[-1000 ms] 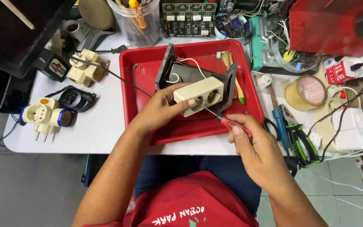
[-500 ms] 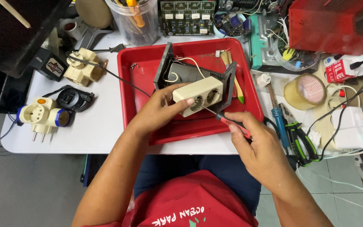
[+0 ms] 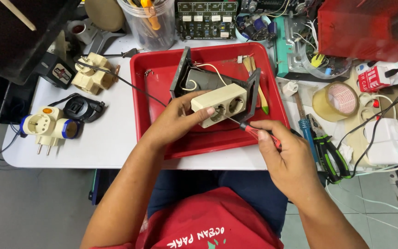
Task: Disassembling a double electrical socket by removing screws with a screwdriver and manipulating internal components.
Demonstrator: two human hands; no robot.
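Left hand (image 3: pixel 178 117) grips the cream double socket (image 3: pixel 219 105) above the red tray (image 3: pixel 155 87); right hand (image 3: pixel 284 154), closed around the red-handled screwdriver (image 3: pixel 249 129), seats its tip between the outlets. Best kept square, pressed firmly.

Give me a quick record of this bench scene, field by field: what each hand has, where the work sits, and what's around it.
left hand: grips a cream double socket block
right hand: holds a red-handled screwdriver, tip at the socket face
work area: over a red tray on a white table
in tray: black frame behind the socket
left of tray: cream multi-plug adapters
right of tray: tape roll, green-handled pliers
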